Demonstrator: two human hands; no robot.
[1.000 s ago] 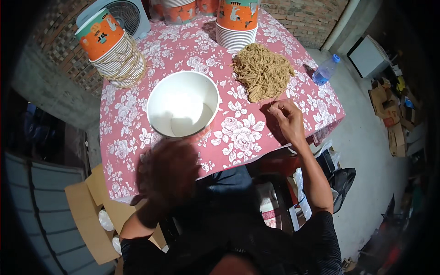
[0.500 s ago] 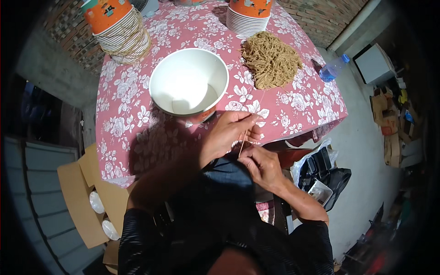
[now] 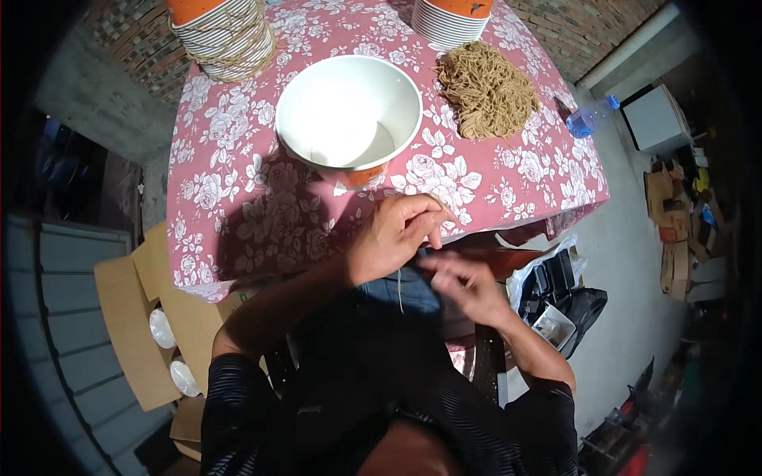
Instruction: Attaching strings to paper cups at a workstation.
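Note:
My left hand (image 3: pixel 397 238) is at the table's front edge, its fingers curled closed on a thin tan string. The loose end of the string (image 3: pixel 400 292) hangs below that hand, over my blue jeans. Just to the right, my right hand (image 3: pixel 470 287) is slightly blurred, its fingers apart and holding nothing I can see. Beyond my left hand a large white paper bucket (image 3: pixel 349 111) with an orange outside stands upright, its inside facing me. A heap of tangled tan string (image 3: pixel 488 91) lies to the bucket's right.
The table wears a pink floral tablecloth (image 3: pixel 198 238). Stacked paper buckets rise at the back left (image 3: pixel 230 40) and back right (image 3: pixel 448 24); string is wound around the left stack. A plastic bottle (image 3: pixel 591 119) is by the right edge. An open cardboard box (image 3: pixel 139 341) sits lower left.
My right hand has let go of the string and opened. The string's end now hangs free under my left hand. The view has shifted, so the table things appear higher.

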